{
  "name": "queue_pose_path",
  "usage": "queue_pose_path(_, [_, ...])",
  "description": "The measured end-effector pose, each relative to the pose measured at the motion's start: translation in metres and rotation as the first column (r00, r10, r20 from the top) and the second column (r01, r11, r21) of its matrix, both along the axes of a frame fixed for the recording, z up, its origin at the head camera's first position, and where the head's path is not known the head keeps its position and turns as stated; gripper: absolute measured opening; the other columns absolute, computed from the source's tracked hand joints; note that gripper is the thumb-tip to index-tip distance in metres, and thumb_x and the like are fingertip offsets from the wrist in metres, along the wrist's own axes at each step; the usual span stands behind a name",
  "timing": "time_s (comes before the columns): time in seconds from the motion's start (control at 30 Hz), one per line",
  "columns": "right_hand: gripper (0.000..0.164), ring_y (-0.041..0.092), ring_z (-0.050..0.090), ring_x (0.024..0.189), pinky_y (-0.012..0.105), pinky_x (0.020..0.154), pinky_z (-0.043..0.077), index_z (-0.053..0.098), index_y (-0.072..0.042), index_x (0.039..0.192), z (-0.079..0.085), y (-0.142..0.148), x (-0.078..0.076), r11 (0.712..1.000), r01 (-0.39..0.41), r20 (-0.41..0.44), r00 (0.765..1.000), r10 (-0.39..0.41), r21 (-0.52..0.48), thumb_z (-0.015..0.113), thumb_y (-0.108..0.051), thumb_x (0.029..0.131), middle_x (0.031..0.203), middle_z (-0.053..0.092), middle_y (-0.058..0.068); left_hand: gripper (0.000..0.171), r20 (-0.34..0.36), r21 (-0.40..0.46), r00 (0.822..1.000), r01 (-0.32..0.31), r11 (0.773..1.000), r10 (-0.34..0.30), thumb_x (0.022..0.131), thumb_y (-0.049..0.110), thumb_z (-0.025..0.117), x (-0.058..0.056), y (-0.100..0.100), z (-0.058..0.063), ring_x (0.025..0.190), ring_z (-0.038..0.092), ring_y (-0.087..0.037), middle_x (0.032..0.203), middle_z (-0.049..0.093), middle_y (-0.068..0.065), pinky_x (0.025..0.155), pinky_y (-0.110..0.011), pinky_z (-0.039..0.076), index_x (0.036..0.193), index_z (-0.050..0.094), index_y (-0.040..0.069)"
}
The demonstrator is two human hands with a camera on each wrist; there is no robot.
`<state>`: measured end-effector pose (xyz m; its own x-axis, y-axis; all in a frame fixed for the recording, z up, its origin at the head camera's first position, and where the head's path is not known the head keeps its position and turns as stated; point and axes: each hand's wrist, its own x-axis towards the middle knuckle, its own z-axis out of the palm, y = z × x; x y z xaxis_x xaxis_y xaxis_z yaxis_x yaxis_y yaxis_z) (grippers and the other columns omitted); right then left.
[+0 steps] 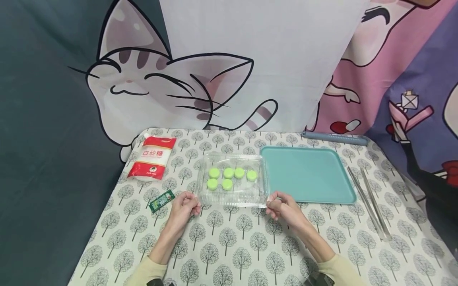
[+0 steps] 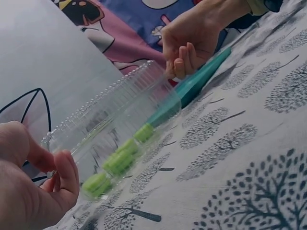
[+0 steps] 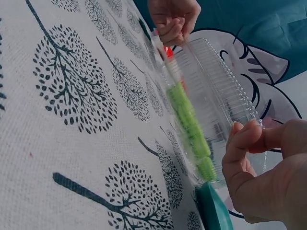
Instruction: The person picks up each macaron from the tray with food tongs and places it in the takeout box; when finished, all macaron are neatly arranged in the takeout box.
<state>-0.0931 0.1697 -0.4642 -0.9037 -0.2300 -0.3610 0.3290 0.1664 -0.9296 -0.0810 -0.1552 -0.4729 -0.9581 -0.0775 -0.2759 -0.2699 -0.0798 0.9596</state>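
A clear plastic clamshell box (image 1: 247, 198) sits mid-table with several light green bottle caps (image 1: 227, 184) inside, ridged around their sides. At its front left corner my left hand (image 1: 184, 206) pinches the rim between thumb and fingers. My right hand (image 1: 284, 207) pinches the front right corner the same way. From the left wrist view, the clear wall (image 2: 115, 105) rises above the caps (image 2: 120, 160), and the left hand (image 2: 41, 177) grips its near end. The right wrist view shows the right hand (image 3: 268, 167) holding the beaded upper edge.
To the right of the box lies a teal tray (image 1: 307, 174), with metal tongs (image 1: 370, 202) beyond it. A grey-blue rod (image 1: 334, 138) lies along the back edge. On the left are a red-and-white sugar bag (image 1: 152, 159) and a small green packet (image 1: 162, 201).
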Motion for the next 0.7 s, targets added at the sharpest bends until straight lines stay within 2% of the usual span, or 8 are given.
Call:
queue_pose_path(0.13, [0.015,0.012,0.056,0.061,0.018,0.054,0.048,0.053,0.004,0.101,-0.0023,0.0004,-0.0006,0.999,0.018,0.007,1.0,-0.018,-0.026,0.057,-0.006,0.089,0.078,0.065,0.006,0.006,-0.007,0.001,1.0,-0.005,1.0,0.005,0.094,-0.007,0.051,0.0003,0.0012,-0.001,0.058,0.054,-0.008,0.07,0.059,-0.002,0.052,-0.015,0.048,0.099,0.05,-0.004])
queue_pose_path(0.47, [0.014,0.011,0.056,0.063,0.017,0.056,0.05,0.051,0.003,0.101,-0.0039,0.0037,0.0002,0.998,-0.019,0.001,1.0,0.019,-0.055,0.056,-0.005,0.092,0.08,0.065,0.005,0.006,-0.004,0.031,1.0,-0.004,1.0,0.005,0.094,-0.005,0.05,-0.001,0.0011,-0.0012,0.059,0.053,-0.009,0.072,0.06,-0.005,0.052,-0.015,0.046,0.1,0.05,-0.006])
queue_pose_path(0.7, [0.013,0.009,0.056,0.064,0.016,0.057,0.05,0.05,0.001,0.102,-0.0015,0.0045,0.0005,0.995,-0.047,0.0,0.999,0.047,-0.083,0.057,-0.006,0.093,0.081,0.065,0.003,0.009,-0.001,0.048,1.0,-0.031,0.998,0.031,0.094,-0.007,0.049,-0.0027,0.0032,-0.0013,0.057,0.052,-0.008,0.072,0.06,-0.005,0.049,-0.015,0.046,0.093,0.048,0.002])
